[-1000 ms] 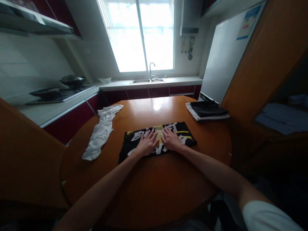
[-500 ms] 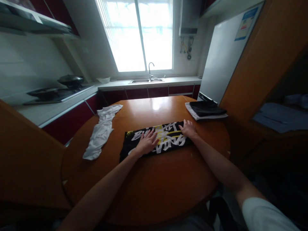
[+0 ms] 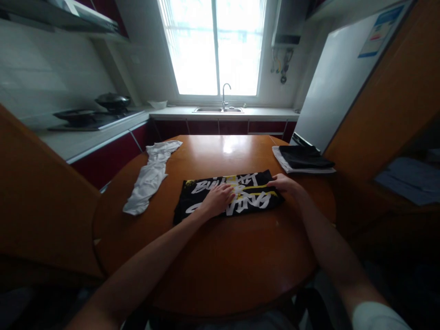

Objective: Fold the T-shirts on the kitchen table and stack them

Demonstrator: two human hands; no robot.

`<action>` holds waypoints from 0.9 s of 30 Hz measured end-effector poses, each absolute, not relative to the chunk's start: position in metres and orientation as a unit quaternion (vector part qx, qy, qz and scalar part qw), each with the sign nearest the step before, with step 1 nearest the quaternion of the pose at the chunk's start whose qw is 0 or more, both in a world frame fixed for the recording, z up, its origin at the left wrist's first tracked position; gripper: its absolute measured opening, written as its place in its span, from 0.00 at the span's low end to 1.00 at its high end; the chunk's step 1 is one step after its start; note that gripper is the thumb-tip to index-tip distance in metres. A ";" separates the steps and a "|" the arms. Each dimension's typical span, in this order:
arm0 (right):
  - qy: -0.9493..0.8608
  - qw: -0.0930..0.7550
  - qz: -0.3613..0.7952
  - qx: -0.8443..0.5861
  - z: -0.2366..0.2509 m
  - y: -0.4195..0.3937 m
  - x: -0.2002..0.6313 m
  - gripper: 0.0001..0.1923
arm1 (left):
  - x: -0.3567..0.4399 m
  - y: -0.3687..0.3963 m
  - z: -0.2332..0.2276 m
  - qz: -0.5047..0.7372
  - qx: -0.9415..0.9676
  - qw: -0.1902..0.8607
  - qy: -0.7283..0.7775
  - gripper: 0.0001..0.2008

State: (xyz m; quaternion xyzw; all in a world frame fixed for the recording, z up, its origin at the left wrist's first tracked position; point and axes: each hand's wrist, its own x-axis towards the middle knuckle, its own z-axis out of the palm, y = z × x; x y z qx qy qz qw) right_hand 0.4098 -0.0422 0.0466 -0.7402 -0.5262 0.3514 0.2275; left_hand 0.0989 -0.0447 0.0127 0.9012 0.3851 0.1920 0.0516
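The black shirt (image 3: 228, 197), printed with white and yellow lettering, lies folded into a long strip in the middle of the round wooden table (image 3: 220, 266). The left hand (image 3: 218, 200) rests flat and open on the middle of it, fingers spread over the print. The right hand (image 3: 285, 184) lies at the strip's right end, fingers curled over the edge; whether it grips the cloth I cannot tell. A crumpled white cloth (image 3: 151, 176) lies to the left, and a folded stack of clothes (image 3: 304, 158) sits at the table's far right edge.
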 end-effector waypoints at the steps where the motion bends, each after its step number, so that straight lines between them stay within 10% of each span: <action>1: -0.526 0.259 0.388 -0.711 0.050 -0.044 0.407 0.12 | 0.100 -0.046 0.014 0.209 0.897 0.069 0.383 0.18; 12: -0.535 0.498 0.515 -0.448 0.050 -0.059 0.297 0.24 | 0.124 -0.048 0.015 0.426 0.686 0.493 0.324 0.30; 20: -0.506 0.496 0.550 -0.441 0.029 -0.054 0.279 0.23 | 0.118 -0.038 0.008 0.433 0.675 0.411 0.432 0.26; 27: -0.585 0.499 0.313 -0.557 0.020 -0.044 0.303 0.17 | 0.121 -0.042 0.004 0.433 0.691 0.389 0.429 0.41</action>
